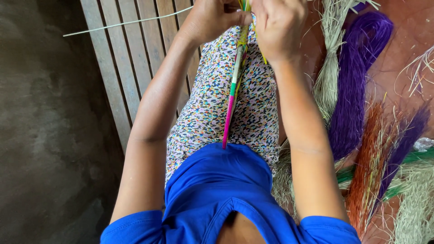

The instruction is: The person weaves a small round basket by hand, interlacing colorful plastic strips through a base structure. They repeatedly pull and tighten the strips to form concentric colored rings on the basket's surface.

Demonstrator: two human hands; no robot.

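A bare grey concrete wall or floor (40, 135) fills the left of the scene, and beside it runs a bench of weathered wooden slats (131, 54) on which the person sits, lap covered in a speckled multicoloured cloth (205, 104) under a blue shirt (212, 190).

At the far edge of the view both hands meet over the lap. The left hand (210, 18) is curled closed, fingers pinching the top of a narrow woven strip banded in pink, green, white and yellow fibre (233, 86). The right hand (278, 25) is also closed into a loose fist, gripping the same strip just beside the left hand. The strip hangs from the hands down along the lap toward the near side, its pink end resting close to the shirt. A single pale straw strand (122, 22) runs from the left hand out leftward across the slats.

On the reddish floor (407, 27) to the right lie bundles of dyed fibre: a pale natural sheaf (330, 77), a purple hank (357, 77), an orange bundle (368, 167) and some green strands (418, 156).
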